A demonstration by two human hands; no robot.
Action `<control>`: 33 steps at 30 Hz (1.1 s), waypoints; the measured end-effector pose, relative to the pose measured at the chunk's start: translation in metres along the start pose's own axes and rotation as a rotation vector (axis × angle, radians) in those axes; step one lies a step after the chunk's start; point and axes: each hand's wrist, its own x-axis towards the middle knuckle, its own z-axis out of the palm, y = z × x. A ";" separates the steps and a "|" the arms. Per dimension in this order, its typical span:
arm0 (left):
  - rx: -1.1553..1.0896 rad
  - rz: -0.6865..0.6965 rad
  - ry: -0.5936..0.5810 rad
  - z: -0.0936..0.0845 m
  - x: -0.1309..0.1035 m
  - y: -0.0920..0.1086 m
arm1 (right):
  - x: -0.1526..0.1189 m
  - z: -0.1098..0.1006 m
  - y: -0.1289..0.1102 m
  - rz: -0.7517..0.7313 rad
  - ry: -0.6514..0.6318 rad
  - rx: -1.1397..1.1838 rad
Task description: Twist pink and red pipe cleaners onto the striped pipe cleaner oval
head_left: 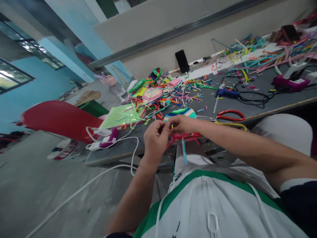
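Observation:
My left hand (156, 137) and my right hand (180, 124) meet at the desk's front edge, fingertips pinched together. A tiny yellow bit shows between them; what else they hold is hidden. Just behind the hands lies a round striped piece (182, 113) in blue, white and teal. Red fuzzy strips (187, 136) show below my right hand, and a light blue fuzzy stem (184, 151) hangs down over my lap. Right of the hands, scissors (230, 115) with red and yellow handles lie partly behind my right forearm.
Cut colourful stems (183, 91) cover the grey desk (267, 107). A blue glue gun (228, 93), a black phone (182, 61) and a green packet (121, 116) lie around. White cables and a power strip (109, 138) are at left, near a red chair (59, 119).

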 end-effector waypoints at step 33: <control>-0.195 -0.139 -0.259 0.023 -0.013 -0.008 | -0.034 -0.003 0.020 0.259 0.248 0.869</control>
